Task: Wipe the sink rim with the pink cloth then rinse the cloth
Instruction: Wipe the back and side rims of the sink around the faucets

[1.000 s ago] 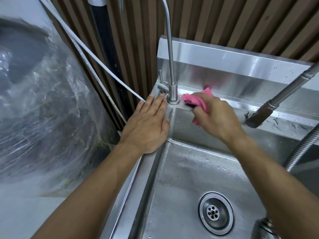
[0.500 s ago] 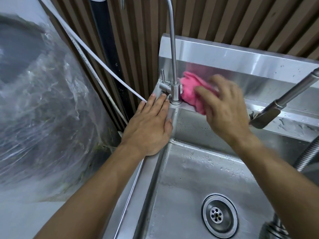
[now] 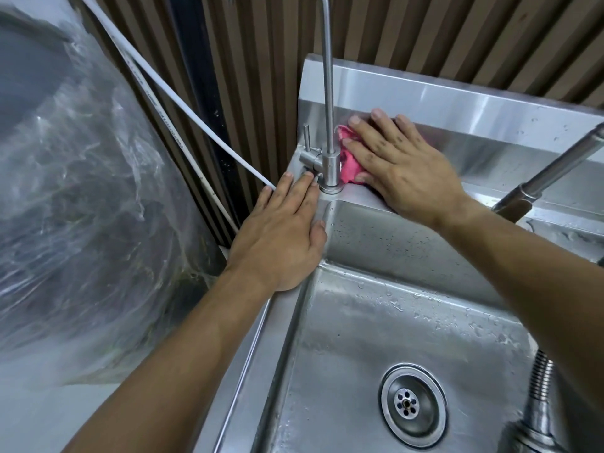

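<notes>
Wiping the back sink rim (image 3: 510, 199): our right hand (image 3: 403, 171) presses the pink cloth (image 3: 348, 161) flat, fingers straight and slightly spread.

We should keep the palm low and push the cloth tight round the tap base (image 3: 330, 173) just left of our fingertips; our left hand (image 3: 281, 233) braces flat, fingers together. The cloth looks crumpled, bright pink, mostly hidden under our fingers.

Even indoor light, steel glare, wide-angle edge bending, blurred left side
</notes>
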Motion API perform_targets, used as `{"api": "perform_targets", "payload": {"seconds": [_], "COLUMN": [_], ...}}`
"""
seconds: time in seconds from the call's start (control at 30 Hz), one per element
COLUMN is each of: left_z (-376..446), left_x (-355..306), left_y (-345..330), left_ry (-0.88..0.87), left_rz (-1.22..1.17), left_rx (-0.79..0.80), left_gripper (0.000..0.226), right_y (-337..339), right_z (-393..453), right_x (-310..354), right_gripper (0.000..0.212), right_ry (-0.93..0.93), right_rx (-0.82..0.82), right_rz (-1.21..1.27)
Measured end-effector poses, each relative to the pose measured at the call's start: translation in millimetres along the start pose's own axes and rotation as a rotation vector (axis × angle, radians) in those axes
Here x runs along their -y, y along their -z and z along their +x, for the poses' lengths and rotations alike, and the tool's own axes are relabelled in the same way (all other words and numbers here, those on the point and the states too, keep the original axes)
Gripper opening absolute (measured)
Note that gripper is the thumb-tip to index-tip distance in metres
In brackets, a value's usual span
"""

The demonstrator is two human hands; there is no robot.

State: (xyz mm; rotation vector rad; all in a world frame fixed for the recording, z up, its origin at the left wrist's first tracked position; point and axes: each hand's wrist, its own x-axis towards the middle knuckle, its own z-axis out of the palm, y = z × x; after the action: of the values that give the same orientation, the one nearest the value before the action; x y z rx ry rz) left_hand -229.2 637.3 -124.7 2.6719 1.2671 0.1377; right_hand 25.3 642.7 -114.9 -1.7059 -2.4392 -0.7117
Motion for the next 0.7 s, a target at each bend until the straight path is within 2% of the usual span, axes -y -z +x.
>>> {"api": "perform_targets", "payload": {"seconds": [0.13, 0.27, 0.37, 0.5, 0.6, 0.7], "left_z": [-0.2, 0.6, 0.8, -1.5, -1.9, -2.0], "left_x": [0.6, 0.9, 0.9, -0.2, -1.7, -2.8], "left_y": [-0.4, -0.9, -0.6, 0.3, 0.3, 1.6], "left_ry": [-0.001, -0.003, -0.003, 0.001, 0.008, 0.010], "left_rz": [-0.011, -0.008, -0.001, 0.007, 0.016, 0.018], "left_rx": [-0.001, 0.005, 0.002, -0.001, 0.001, 0.011], "left_gripper": [0.072, 0.072, 0.072, 0.072, 0.072, 0.072], "right_y": [-2.8, 12.6, 19.4, 16.0, 13.5, 6.7], "right_z": [14.9, 2.0, 7.6, 35.3, 49.6, 39.2], "right_x": [7.8, -10.8, -23.8, -24.7, -13.1, 0.2], "right_gripper": [0.057, 0.067, 0.063, 0.064, 0.063, 0.060], "right_ry": [0.026, 0.151, 0.287, 0.360, 0.332, 0.199], "right_rx": [-0.051, 0.044, 0.086, 0.097, 0.069, -0.003], "right_rz": [-0.047, -0.130, -0.209, -0.287, -0.239, -0.198]}}
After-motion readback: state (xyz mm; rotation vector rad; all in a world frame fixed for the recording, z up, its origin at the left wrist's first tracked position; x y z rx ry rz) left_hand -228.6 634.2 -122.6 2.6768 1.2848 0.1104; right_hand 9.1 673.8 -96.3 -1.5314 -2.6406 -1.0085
